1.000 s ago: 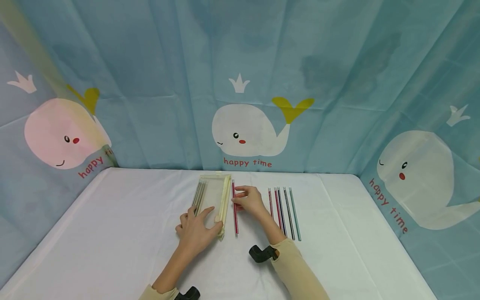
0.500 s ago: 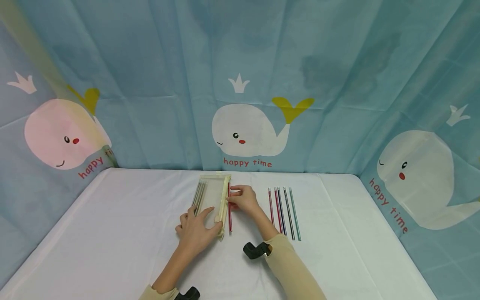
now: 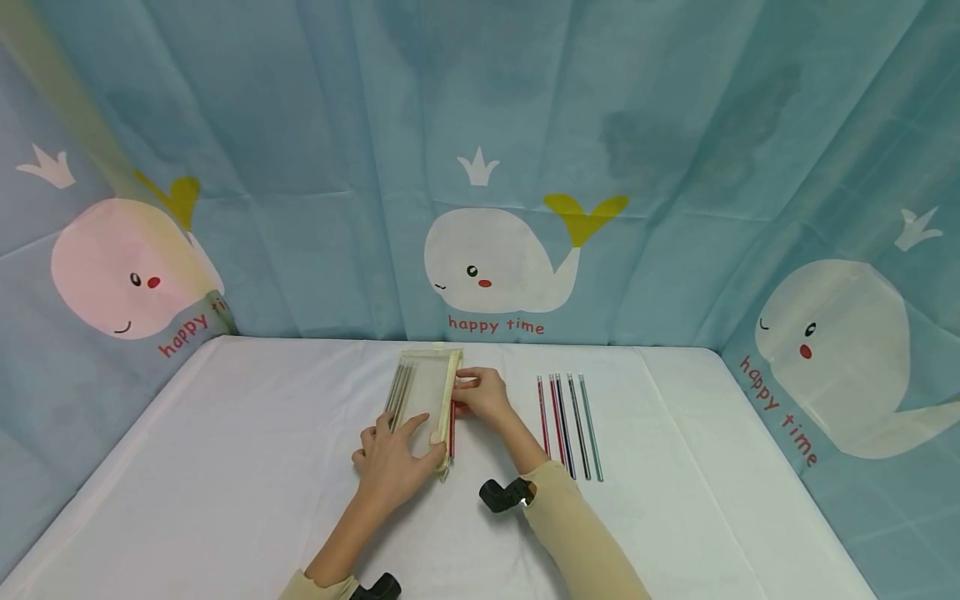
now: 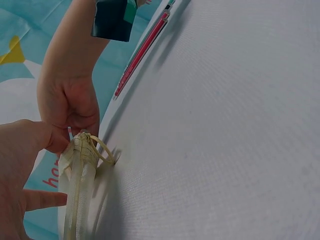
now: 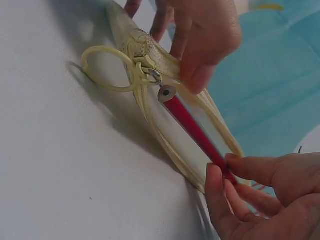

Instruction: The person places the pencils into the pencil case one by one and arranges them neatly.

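Your left hand (image 3: 393, 467) is spread over a flat, clear rectangular pouch with pale yellow zip edging (image 3: 431, 387), its fingers pressing the face and its thumb at the zipped right side. The pouch lies left of the tabletop's (image 3: 225, 475) centre, its top end just short of the far edge. Inside, along its left side, sit several slim silver-grey pencils (image 3: 400, 387). Your right hand (image 3: 483, 396) is just beside the zipped side, pinching a slim red pencil (image 5: 192, 125) between thumb and fingertips.

From the head, that pencil is only a red sliver along the pouch's edge. Your right wrist view shows more: it lies lengthwise at the zip's mouth, between parted lips, with its flat grey end and dark core facing you. How far in it sits you cannot tell. That view also shows the pale yellow ring pull (image 5: 100, 48) standing out from the zip's near end; your left wrist view sees the zip strip edge-on.

Farther right, five slim pencils lie in a row: two red (image 3: 543, 412), one dark blue (image 3: 566, 427), one black (image 3: 579, 425) and one green (image 3: 591, 427). Your right forearm passes close to the near ends of the red ones.

For room, the white cloth stretches widely from your left hand to the left edge, and from the green pencil to the right edge. At the far edge, the blue whale-print curtain (image 3: 322, 108) leaves the pouch little space.
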The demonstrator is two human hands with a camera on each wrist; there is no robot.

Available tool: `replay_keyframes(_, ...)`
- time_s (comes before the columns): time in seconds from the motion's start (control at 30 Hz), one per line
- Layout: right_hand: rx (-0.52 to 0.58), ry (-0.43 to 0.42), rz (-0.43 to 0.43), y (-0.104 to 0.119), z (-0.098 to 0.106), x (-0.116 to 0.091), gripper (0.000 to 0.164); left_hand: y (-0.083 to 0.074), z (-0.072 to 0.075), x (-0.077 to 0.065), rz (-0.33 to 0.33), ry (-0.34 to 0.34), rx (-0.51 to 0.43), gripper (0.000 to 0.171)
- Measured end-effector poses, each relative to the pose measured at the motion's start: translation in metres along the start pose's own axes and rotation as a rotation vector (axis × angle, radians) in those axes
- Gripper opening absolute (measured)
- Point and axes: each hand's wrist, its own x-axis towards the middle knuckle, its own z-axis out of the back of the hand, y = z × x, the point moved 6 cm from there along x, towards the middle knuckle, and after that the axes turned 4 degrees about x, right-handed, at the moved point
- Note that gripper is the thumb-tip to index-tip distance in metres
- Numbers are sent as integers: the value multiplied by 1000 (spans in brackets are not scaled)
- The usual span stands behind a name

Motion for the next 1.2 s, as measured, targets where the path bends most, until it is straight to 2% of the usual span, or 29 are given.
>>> replay_keyframes(0.37,51,-13,-26,0,-7,2,42,0,0,0,-4,4,-12,62)
replay_keyframes(0.8,16,-20,-11,-3,-14,1,40,1,0,0,-5,-4,-21,62)
replay_keyframes(1.2,24,14,14,-3,-8,-3,41,2,-1,0,-5,-6,-16,61)
